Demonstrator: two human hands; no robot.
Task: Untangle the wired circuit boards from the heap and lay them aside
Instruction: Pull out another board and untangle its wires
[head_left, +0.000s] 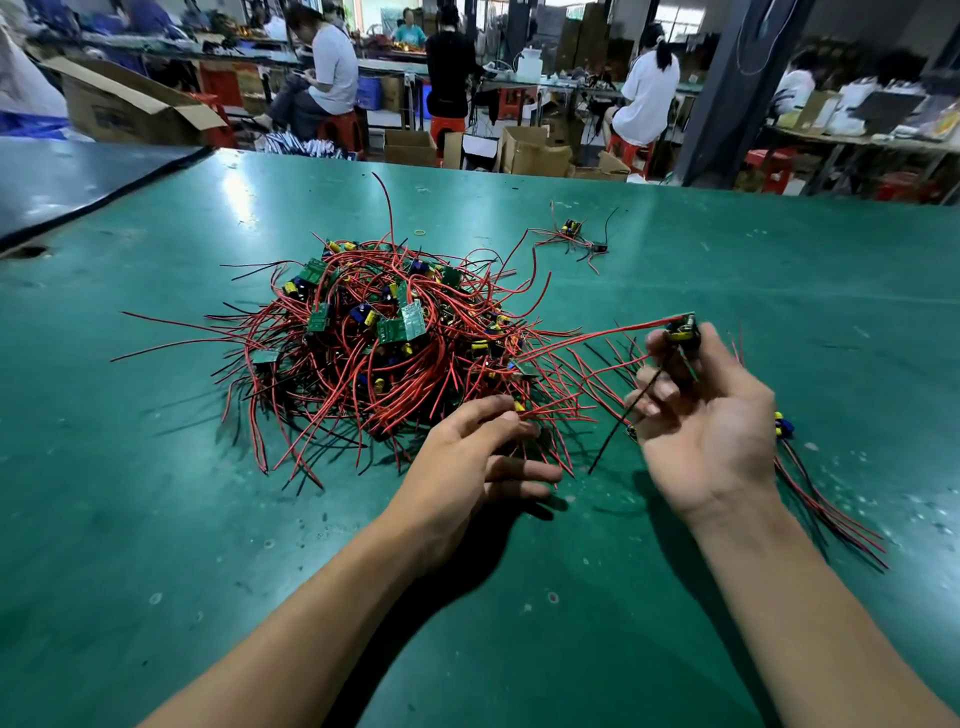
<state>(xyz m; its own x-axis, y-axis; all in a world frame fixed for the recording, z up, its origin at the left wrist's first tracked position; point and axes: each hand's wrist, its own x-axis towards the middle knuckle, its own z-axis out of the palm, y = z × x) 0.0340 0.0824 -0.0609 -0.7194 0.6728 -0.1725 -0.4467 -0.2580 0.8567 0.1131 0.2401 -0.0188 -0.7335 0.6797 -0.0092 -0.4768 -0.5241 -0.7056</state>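
Note:
A heap (384, 343) of small green circuit boards with tangled red and black wires lies mid-table on the green mat. My right hand (706, 431), raised to the right of the heap, grips one circuit board (683, 330) between thumb and fingertips. Its red wires stretch left back into the heap, and a black wire hangs down from it. My left hand (467, 467) rests at the heap's near edge, fingers pinching red wire ends there. Behind my right hand, several separated boards (784, 423) lie with their wires trailing toward me.
Two loose wired boards (574, 234) lie at the far right of the green table (208, 519). A yellow rubber band (420, 232) sits beyond the heap. A dark table (67, 182) adjoins at the far left. Seated people, red stools and cardboard boxes fill the background.

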